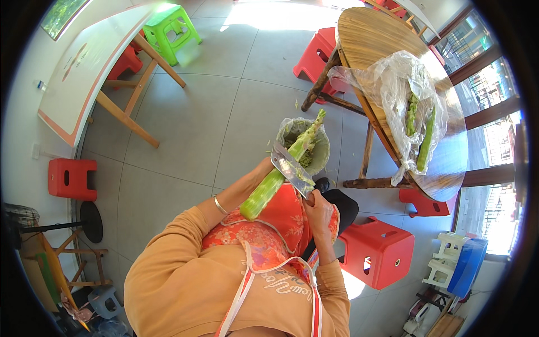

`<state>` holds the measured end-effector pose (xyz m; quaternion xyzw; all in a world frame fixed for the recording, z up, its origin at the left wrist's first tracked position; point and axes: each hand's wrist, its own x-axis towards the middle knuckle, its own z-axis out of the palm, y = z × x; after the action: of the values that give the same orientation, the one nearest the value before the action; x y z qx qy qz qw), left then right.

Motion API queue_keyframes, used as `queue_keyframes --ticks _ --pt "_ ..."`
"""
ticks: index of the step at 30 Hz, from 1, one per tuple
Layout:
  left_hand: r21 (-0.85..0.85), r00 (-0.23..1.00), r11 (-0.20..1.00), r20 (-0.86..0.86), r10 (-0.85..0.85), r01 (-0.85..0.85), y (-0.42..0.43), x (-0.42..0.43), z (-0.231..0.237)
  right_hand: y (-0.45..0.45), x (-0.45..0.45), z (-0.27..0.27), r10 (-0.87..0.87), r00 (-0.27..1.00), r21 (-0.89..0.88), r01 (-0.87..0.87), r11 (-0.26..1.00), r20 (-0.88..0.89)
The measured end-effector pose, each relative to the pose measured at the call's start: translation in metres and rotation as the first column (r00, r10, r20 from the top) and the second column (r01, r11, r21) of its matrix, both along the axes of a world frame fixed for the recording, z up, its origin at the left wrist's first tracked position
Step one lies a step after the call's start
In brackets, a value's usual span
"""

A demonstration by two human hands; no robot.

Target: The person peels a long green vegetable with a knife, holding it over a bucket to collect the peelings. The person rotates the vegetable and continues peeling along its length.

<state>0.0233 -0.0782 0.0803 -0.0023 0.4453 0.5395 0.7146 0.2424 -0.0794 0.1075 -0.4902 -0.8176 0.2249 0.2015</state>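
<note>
My right hand [318, 209] grips the handle of a cleaver [292, 169], whose broad metal blade lies across a long green stem [264, 193], likely celtuce, with bits of peel stuck to the steel. Partly hidden behind the blade, my left hand [265, 166] is at the stem; its fingers are mostly out of sight. The stem slants up over a lined bin [322, 158] that holds green peelings [306, 159]. On the wooden table [370, 31] at the right, a clear plastic bag [389, 90] contains a green stem [426, 141] and a leafy-tipped piece [412, 113].
Red plastic stools stand near the wooden table, one close by my right side [377, 252]. A white table [90, 54] with wooden legs and a green stool [170, 31] are at upper left. Another red stool [72, 179] stands by the left wall. Scraps lie around the bin.
</note>
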Motion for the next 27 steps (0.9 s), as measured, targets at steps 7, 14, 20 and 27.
queue_keyframes --ticks 7,14,20,27 --pt "0.04 0.998 0.999 0.064 0.029 -0.032 -0.004 0.004 0.002 -0.001 0.001 -0.001 -0.028 0.999 -0.034 0.029 0.999 0.03" --pt "0.021 0.981 0.988 -0.121 -0.149 0.153 -0.009 -0.006 0.004 -0.001 -0.003 -0.004 -0.03 0.999 -0.055 0.031 0.998 0.022" --pt "-0.038 0.999 0.998 0.002 0.049 -0.048 -0.007 0.001 0.005 0.002 -0.005 -0.006 -0.003 1.0 -0.081 0.004 0.997 0.002" --pt "-0.025 0.993 0.997 -0.086 -0.081 0.079 -0.01 -0.008 -0.003 0.005 -0.005 -0.014 0.003 1.0 -0.043 -0.002 0.999 0.009"
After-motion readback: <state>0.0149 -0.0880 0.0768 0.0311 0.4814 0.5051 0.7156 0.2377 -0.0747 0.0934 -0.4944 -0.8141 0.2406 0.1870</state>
